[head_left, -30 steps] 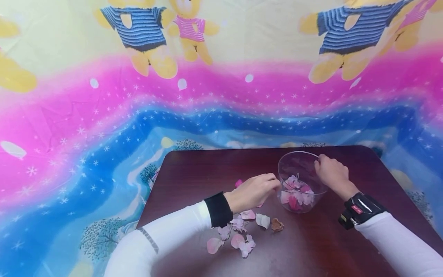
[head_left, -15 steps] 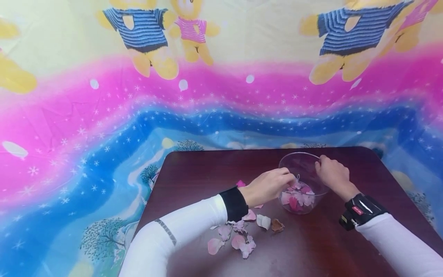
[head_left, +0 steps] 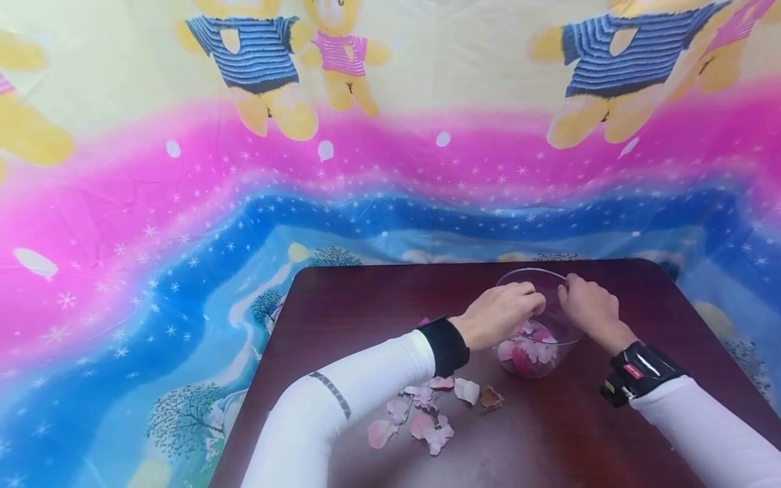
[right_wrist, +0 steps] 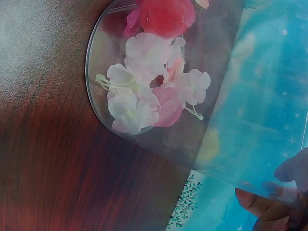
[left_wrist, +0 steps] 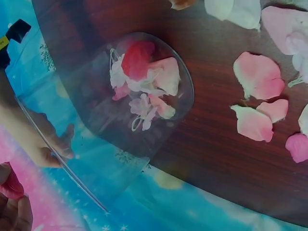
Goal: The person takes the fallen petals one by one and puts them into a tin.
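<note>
A clear, bucket-like bowl (head_left: 569, 344) stands at the table's right, pink, red and white artificial petals and blossoms (head_left: 537, 350) in its bottom. My right hand (head_left: 590, 308) grips the bowl's rim on the right side; in the right wrist view its fingers (right_wrist: 262, 207) show at the clear wall. Over the mouth of the bowl is my left hand (head_left: 500, 313). Between its thumb and fingers it pinches a deep pink petal (left_wrist: 13, 185), seen at the left edge of the left wrist view. In the head view that petal is hidden behind the hand.
Left of the bowl, several pale pink petals (head_left: 379, 434) and blossoms lie loose on the dark red wooden table (head_left: 366, 298). A white petal (head_left: 467, 391) and a brown crumpled one (head_left: 491, 398) lie nearer the bowl. A patterned cloth (head_left: 390, 176) hangs behind the table.
My left hand has moved right, from beside the bowl's left edge to over its mouth. The right hand stays at the rim, and the bowl stands where it was.
</note>
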The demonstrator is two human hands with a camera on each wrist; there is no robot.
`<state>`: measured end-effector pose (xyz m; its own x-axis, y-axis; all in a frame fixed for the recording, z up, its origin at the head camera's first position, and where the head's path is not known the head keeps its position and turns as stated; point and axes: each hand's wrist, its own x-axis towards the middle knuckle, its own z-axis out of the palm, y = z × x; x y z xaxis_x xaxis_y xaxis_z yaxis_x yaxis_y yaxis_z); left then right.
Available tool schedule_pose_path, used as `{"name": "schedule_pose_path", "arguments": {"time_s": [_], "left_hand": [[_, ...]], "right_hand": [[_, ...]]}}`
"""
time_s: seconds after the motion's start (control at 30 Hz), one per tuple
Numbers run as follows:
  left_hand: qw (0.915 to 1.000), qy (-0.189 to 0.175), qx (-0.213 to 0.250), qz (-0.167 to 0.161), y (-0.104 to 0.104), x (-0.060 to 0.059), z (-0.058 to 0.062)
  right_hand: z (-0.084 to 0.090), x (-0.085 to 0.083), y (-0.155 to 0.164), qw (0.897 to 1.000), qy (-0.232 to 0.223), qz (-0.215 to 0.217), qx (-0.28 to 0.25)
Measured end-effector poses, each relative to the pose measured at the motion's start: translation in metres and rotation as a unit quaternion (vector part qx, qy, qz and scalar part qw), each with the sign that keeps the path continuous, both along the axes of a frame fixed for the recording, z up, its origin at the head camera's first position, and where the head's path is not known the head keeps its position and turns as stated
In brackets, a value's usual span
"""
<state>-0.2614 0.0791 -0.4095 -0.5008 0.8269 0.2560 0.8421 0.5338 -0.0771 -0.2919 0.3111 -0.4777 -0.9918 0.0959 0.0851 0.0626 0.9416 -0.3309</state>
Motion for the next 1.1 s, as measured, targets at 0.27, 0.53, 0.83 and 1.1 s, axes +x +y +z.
{"name": "schedule_pose_path", "arguments": {"time_s": [0.27,0.53,0.83,1.1], "left_hand": [[0.9999,0.011,0.002,-0.001,0.011,-0.008,0.002],[0.9976,-0.013,-0.061,0.032,0.017,-0.007,-0.006],[0.9816,-0.125,-0.126,0.07,0.011,0.001,-0.02],[0.983,-0.123,-0.123,0.06,0.003,0.001,-0.021]], "right_hand": [[0.002,-0.001,0.002,1.0,0.005,0.002,0.0],[0.004,-0.001,-0.001,1.0,0.0,0.007,0.001],[0.004,0.002,-0.003,1.0,-0.007,0.005,0.003],[0.003,0.0,-0.001,1.0,-0.004,0.007,0.007]]}}
